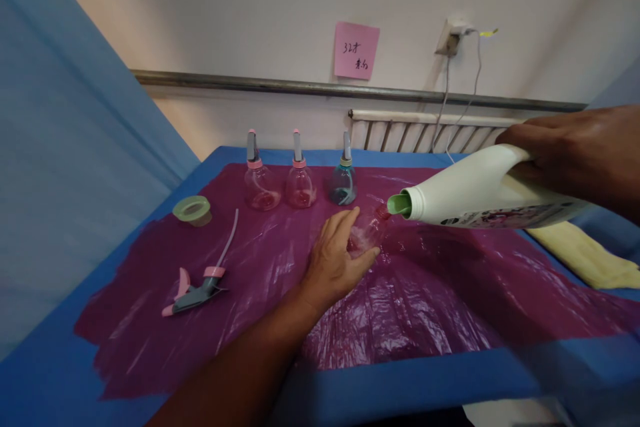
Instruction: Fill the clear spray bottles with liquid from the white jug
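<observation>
My left hand (340,253) is wrapped around a clear spray bottle (365,232) without its spray head, which leans to the right. In my right hand (565,153) is a large pale detergent jug (470,187), gripped by its handle and tipped sideways. The jug's green spout (399,204) meets the mouth of the clear bottle. A loose grey and pink spray head (197,293) with a thin tube lies at the left. Near it sits a pale green cap (193,209), apparently from the jug.
Two pink-collared spray bottles (262,187) (301,185) and one teal spray bottle (343,183) stand in a row at the back. Shiny purple plastic sheeting (390,320) covers the blue table (400,380). A folded yellow cloth (590,257) lies right. Cables hang from a wall socket (453,37).
</observation>
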### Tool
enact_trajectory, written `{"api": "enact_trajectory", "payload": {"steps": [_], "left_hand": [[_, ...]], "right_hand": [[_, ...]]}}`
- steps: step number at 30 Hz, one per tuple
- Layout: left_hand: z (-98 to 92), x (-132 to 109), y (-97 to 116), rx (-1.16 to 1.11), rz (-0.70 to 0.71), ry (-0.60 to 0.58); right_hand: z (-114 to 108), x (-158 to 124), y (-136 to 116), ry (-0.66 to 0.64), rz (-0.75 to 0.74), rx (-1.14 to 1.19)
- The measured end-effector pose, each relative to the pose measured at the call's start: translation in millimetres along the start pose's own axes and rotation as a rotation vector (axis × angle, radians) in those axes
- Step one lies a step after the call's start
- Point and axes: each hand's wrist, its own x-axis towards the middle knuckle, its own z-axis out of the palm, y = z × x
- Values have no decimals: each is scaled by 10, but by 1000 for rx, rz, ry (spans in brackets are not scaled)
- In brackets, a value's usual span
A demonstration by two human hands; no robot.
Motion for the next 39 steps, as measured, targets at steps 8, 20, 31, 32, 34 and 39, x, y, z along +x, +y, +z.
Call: {"api": "enact_trajectory", "payload": {"steps": [8, 20, 31, 32, 34, 39], "left_hand": [[-23, 7, 40, -5, -20, -15], [-18, 4, 36, -9, -25, -12], [-13, 10, 36, -5, -39, -27], [-13, 11, 37, -4, -37, -25], [-14, 11, 39, -1, -34, -21], [-19, 5, 38, -2, -21, -18]], "right_hand": [[-4, -2, -6, 16, -17, -3], [10, 12, -2, 41, -26, -7], [-33, 6, -4, 13, -25, -12], [-31, 7, -8, 20, -23, -19], [-25, 11, -17, 34, -18, -33], [-7, 12, -7, 42, -29, -25]]}}
